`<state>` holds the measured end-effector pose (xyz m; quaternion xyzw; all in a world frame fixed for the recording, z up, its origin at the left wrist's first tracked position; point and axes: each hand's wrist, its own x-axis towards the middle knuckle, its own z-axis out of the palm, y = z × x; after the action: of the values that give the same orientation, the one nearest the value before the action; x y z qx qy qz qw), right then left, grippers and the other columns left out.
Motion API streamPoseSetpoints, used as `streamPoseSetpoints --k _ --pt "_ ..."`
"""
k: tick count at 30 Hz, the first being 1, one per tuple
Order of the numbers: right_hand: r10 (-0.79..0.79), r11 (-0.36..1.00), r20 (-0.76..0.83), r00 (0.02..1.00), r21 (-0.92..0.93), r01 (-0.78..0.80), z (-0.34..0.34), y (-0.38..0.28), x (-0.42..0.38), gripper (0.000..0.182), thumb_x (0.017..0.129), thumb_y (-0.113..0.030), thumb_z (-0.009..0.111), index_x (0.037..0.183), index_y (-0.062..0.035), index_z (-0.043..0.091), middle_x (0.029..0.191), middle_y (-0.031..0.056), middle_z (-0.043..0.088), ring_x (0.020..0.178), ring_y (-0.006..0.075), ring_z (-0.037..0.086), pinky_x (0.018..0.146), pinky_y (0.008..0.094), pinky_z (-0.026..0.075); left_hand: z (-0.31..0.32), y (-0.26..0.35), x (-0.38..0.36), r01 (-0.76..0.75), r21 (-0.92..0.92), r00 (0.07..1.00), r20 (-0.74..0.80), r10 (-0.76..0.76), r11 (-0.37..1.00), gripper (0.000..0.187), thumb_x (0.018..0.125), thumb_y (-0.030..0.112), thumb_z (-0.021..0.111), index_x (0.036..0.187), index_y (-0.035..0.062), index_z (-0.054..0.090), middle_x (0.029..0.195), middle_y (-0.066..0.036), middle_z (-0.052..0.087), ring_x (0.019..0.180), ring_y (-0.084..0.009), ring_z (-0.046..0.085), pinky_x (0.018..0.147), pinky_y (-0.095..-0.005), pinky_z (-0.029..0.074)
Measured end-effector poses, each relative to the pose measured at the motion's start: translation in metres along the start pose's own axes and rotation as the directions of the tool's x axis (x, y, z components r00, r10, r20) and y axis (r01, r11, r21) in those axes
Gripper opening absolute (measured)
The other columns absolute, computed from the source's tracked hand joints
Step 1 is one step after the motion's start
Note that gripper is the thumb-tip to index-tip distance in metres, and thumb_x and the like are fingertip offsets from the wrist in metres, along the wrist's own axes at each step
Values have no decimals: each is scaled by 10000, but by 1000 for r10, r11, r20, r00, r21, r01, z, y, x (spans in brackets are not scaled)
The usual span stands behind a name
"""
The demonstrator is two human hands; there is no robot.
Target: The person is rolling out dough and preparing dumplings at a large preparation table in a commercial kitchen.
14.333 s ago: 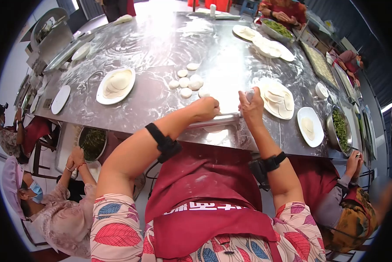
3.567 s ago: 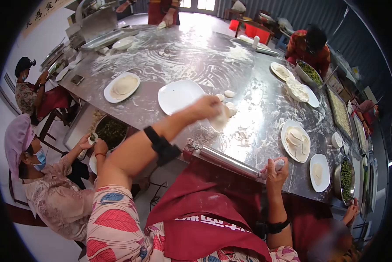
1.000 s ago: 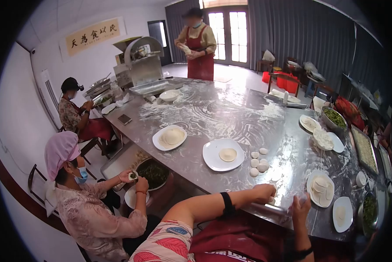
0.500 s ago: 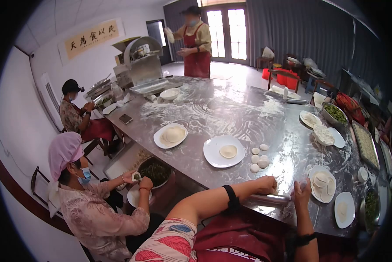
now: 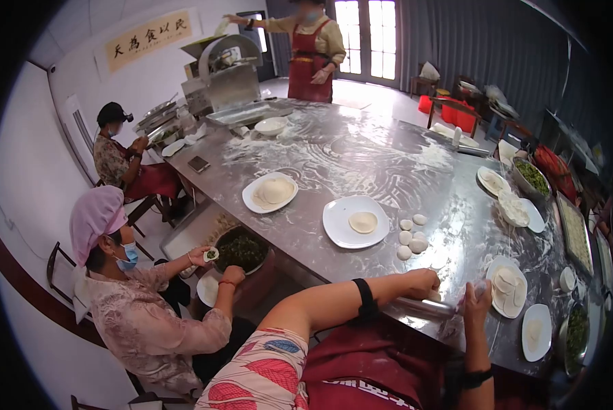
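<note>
My left hand [image 5: 424, 283] is closed, just behind a shiny metal rolling pin [image 5: 426, 307] at the near table edge. What its fingers hold is hidden. My right hand [image 5: 478, 301] closes round the right end of that pin. Several small dough balls [image 5: 406, 238] lie beyond my left hand. To their left, a white plate [image 5: 335, 222] carries a round dough wrapper [image 5: 363, 222]. Right of my right hand stands a plate [image 5: 518, 309] of overlapping wrappers [image 5: 507, 283], with another plate [image 5: 537, 350] nearer me.
A person in a pink cap [image 5: 98, 219] sits at left, holding a wrapper with green filling beside a bowl of greens [image 5: 241, 251]. Another plate of wrappers [image 5: 271, 192] stands on the floury steel table [image 5: 306, 256]. A tray [image 5: 574, 229] and bowls line the right side.
My hands stay at the rolling pin, my right hand turned slightly. The standing person at the back has stretched an arm toward the machine. The view has shifted a little.
</note>
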<state>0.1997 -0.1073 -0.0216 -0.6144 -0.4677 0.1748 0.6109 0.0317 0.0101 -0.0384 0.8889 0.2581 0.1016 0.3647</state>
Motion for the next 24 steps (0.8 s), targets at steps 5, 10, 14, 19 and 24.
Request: streamPoseSetpoints --k 5,10,14,19,24 --pt "-42 998 14 999 55 42 -19 -16 -51 202 869 -61 598 881 -17 401 610 36 502 461 115 497 425 262 406 3 -6 -8 -45 -32 999 -29 44 998 146 769 131 581 804 -9 603 793 -200 627 778 -356 607 688 -420 457" --pt "-35 998 21 999 -45 36 5 2 12 188 874 -62 592 889 -14 411 613 42 501 467 109 495 426 263 398 -7 21 -6 93 151 996 -14 -92 984 175 800 162 578 889 22 635 867 -191 646 867 -351 623 737 -427 469" --pt "20 1000 9 1000 -20 -20 1 8 7 169 873 -53 587 894 -21 422 615 39 502 468 106 495 424 257 397 -10 19 -3 109 35 990 90 -112 993 188 788 171 587 897 31 649 905 -191 651 902 -362 619 749 -429 473" --pt "3 998 9 1000 56 -4 -20 -7 -49 150 863 -28 579 897 -44 433 622 42 493 489 109 516 444 248 429 -2 6 -15 25 23 998 -52 -23 999 192 747 156 611 851 -5 628 858 -218 638 858 -372 615 733 -436 467" --pt "-37 999 10 999 -22 38 1 10 8 161 880 -61 585 924 -9 439 605 29 496 464 103 500 410 261 384 -10 19 -13 126 57 992 -5 -125 990 195 772 179 601 865 14 646 879 -220 644 876 -375 621 739 -430 474"
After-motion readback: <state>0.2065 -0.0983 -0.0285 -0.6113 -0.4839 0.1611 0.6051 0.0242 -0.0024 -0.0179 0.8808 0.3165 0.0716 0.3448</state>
